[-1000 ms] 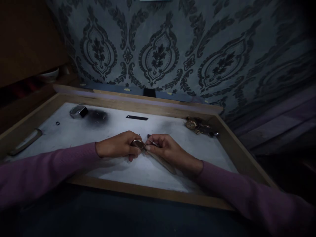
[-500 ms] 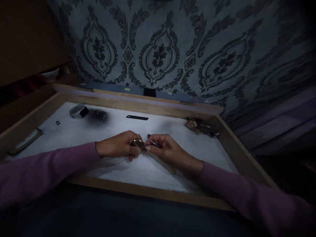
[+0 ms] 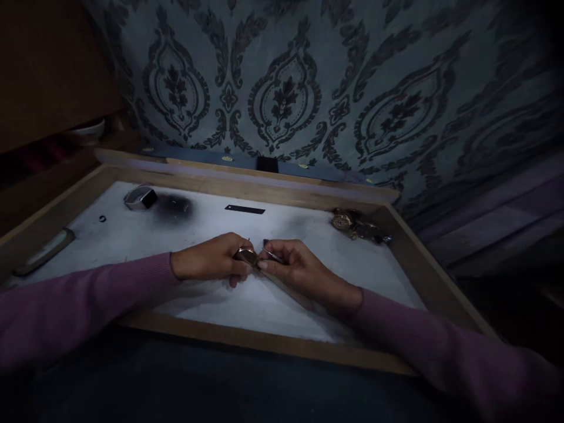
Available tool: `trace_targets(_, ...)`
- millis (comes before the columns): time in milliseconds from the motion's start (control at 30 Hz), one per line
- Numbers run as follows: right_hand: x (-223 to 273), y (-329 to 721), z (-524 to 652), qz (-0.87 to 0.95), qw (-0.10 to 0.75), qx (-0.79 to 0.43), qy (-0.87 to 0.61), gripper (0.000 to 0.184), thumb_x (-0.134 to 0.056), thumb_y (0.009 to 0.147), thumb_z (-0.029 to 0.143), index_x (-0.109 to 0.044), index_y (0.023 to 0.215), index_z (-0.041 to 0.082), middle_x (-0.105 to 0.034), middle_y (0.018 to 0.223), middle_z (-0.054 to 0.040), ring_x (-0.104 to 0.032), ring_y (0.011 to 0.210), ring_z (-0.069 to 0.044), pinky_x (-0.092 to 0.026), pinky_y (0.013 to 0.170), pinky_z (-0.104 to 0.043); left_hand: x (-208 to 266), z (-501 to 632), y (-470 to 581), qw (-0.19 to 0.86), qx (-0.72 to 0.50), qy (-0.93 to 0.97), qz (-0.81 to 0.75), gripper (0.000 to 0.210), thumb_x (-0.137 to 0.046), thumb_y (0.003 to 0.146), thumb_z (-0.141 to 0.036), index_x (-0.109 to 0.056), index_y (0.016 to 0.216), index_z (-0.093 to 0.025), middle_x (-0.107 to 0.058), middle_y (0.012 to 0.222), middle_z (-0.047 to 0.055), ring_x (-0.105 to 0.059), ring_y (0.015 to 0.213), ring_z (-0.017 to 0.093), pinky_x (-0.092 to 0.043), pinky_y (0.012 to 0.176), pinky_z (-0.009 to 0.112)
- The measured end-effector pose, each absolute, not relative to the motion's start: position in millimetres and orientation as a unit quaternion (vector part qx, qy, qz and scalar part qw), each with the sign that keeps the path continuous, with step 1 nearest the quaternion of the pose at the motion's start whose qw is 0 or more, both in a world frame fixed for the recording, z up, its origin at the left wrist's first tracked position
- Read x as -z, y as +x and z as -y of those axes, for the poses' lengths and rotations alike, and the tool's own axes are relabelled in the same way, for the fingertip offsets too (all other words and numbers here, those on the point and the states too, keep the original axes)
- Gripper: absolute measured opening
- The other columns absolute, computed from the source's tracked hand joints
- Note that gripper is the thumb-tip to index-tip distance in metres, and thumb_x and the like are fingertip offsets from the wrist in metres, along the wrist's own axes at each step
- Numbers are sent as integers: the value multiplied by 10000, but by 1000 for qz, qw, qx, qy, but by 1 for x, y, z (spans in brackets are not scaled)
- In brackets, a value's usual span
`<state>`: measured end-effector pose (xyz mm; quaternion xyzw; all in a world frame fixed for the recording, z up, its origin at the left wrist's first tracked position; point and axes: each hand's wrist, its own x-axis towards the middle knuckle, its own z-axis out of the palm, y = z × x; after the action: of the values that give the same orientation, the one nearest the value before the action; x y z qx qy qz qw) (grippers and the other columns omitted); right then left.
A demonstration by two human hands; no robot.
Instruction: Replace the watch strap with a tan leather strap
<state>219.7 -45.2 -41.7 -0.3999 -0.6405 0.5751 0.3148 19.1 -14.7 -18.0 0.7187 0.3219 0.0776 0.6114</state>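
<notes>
My left hand (image 3: 210, 259) grips a small round gold watch case (image 3: 247, 255) over the white floor of a shallow wooden tray (image 3: 273, 343). My right hand (image 3: 296, 268) pinches a thin metal tool (image 3: 272, 254) whose tip meets the case. A brown strap (image 3: 288, 288) runs from the case under my right hand toward the tray's front right. Both hands rest on the tray floor, touching at the middle. Purple sleeves cover both forearms.
A small heap of gold watches and parts (image 3: 356, 224) lies in the tray's back right corner. A grey metal block (image 3: 140, 198) sits at the back left beside a dark smudge (image 3: 174, 207). A thin black strip (image 3: 244, 209) lies near the back edge, and a flat tool (image 3: 44, 251) at the left rim. Patterned cloth hangs behind.
</notes>
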Motion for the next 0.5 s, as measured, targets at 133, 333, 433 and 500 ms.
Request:
trace_targets(133, 41, 220, 46, 642, 316, -570, -402, 147, -671, 804, 285, -611, 723, 178, -649, 721, -10, -579, 721, -145, -445, 714, -301, 18, 15, 19, 611, -79, 721, -319, 62, -560, 770, -191, -534, 723, -162, -547, 554, -41, -532, 517, 95, -381, 516, 224)
trace_targets(333, 41, 219, 47, 630, 316, -584, -403, 199, -736, 766, 306, -599, 710, 174, -636, 711, 2, -556, 688, -129, -430, 666, -281, 18, 15, 19, 617, -84, 714, -320, 51, -557, 772, -180, -533, 732, -160, -554, 564, -39, -539, 525, 94, -391, 523, 223)
trace_targets(433, 42, 219, 47, 630, 321, -585, -397, 204, -742, 766, 301, -599, 704, 170, -638, 712, 6, -555, 680, -122, -430, 656, -274, 18, 15, 19, 617, -81, 714, -322, 46, -557, 775, -186, -539, 745, -154, -564, 583, -33, -542, 524, 94, -387, 519, 225)
trace_targets(500, 41, 219, 47, 629, 322, -589, -392, 204, -735, 775, 308, -602, 705, 171, -642, 710, 7, -561, 686, -125, -438, 664, -277, 18, 15, 20, 615, -78, 716, -321, 42, -556, 775, -187, -547, 754, -153, -568, 586, -32, -542, 522, 93, -385, 517, 224)
